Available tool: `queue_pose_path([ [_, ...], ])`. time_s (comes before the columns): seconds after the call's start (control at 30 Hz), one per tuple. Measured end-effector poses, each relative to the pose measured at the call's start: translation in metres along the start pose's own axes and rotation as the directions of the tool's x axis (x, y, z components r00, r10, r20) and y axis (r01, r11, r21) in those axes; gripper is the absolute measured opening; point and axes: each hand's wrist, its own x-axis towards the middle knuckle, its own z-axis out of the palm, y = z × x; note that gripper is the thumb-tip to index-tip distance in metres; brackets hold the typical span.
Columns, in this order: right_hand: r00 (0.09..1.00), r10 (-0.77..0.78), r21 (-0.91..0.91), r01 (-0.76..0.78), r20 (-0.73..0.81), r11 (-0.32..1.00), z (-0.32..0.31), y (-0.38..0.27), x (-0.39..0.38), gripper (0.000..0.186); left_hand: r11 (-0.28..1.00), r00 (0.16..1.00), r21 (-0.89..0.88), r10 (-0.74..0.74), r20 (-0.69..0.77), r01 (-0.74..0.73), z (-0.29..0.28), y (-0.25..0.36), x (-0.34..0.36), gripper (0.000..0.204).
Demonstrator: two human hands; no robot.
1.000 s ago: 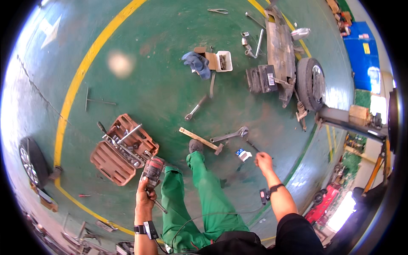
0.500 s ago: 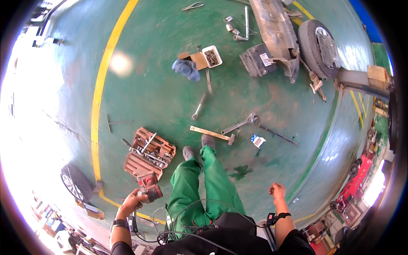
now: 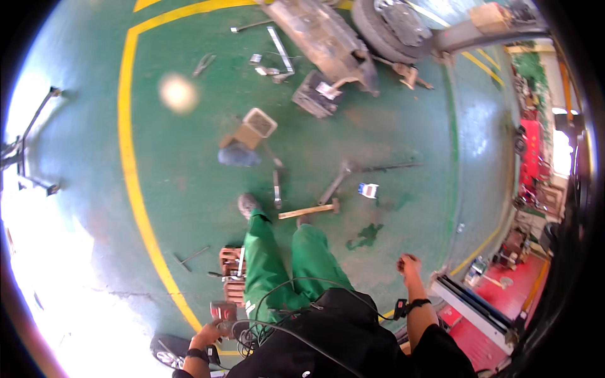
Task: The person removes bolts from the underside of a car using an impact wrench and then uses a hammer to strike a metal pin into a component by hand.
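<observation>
In my left hand (image 3: pixel 208 334) is a red and grey cordless power tool (image 3: pixel 222 310), held low at my left side with the fingers wrapped round it. My right hand (image 3: pixel 409 263) hangs in the air at the right, fingers curled in and nothing visible in them. Past my feet lies a hammer (image 3: pixel 305 212) with a wooden handle. Beyond it are a large wrench (image 3: pixel 334 182) and a ratchet (image 3: pixel 277 189). A red-brown socket case (image 3: pixel 230 259) stands open beside my left leg, which partly hides it.
Ahead lie a blue cloth (image 3: pixel 238 155), a white tub (image 3: pixel 259 121), a dark box (image 3: pixel 316 94) and a long dirty vehicle part (image 3: pixel 321 41). Behind them rests a wheel (image 3: pixel 394 28). A small white-and-blue packet (image 3: pixel 368 190) sits near a dark stain. Another wheel (image 3: pixel 167 350) is at lower left.
My body has turned and stepped, left foot now forward. The floor items have shifted leftward in view, and the socket case is now partly behind my leg. The power tool stays in my left hand.
</observation>
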Motion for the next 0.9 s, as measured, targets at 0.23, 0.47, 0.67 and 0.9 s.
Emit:
queue_pose_path([
  [0.23,0.997,0.068,0.076,-0.07,0.021,0.995,0.049,0.0,-0.042,0.015,0.86,0.923,0.51,0.177,-0.342,0.024,-0.094,0.019,-0.043,0.083],
  [0.47,0.997,0.04,0.176,-0.049,0.059,0.983,0.099,-0.044,-0.06,0.011,0.696,0.935,0.703,0.137,-0.327,0.144,-0.156,0.056,-0.07,0.072],
  [0.67,0.991,0.124,0.234,-0.131,0.046,0.963,0.15,-0.071,-0.062,0.01,0.572,0.972,0.806,0.06,-0.226,0.152,-0.185,0.07,-0.079,0.066],
  [0.9,0.994,0.1,0.33,-0.11,0.047,0.938,0.182,-0.119,-0.108,0.012,0.46,0.995,0.886,0.046,-0.083,0.053,-0.237,0.105,-0.116,0.048],
])
